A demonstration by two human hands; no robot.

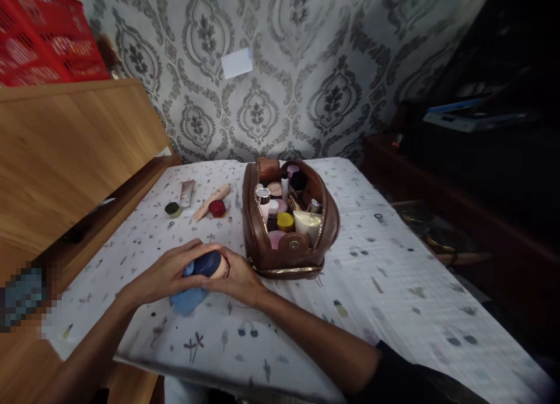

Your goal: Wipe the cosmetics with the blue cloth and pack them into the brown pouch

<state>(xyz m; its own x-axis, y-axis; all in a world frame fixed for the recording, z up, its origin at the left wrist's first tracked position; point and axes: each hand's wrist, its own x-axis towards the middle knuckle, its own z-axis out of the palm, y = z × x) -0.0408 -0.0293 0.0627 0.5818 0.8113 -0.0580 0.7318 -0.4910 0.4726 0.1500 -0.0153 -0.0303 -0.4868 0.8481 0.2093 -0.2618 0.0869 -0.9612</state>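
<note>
Both forearms come in from the near edge, the right one running up from a dark sleeve [411, 378]. The left grip [168, 274] and right grip [238, 274] close on a short bottle [207, 265] from either side, wrapped narrowly around it, with the two hands almost meeting over the top. Its long axis runs roughly left to right with a slight tilt, the dark blue body toward the left grip and a tan end nearer the right. A blue cloth [188, 299] lies bunched beneath, touching the left hand. Farther off, on a printed sheet [376, 311], an open brown leather bag [254, 229] sits just right of the hands, packed with toiletries, including a yellow-lidded jar [285, 221]. To the far left lie a tube [186, 193], a tan stick [212, 202], and a red cap [217, 208]. Damask wallpaper [258, 71] rises behind.
</note>
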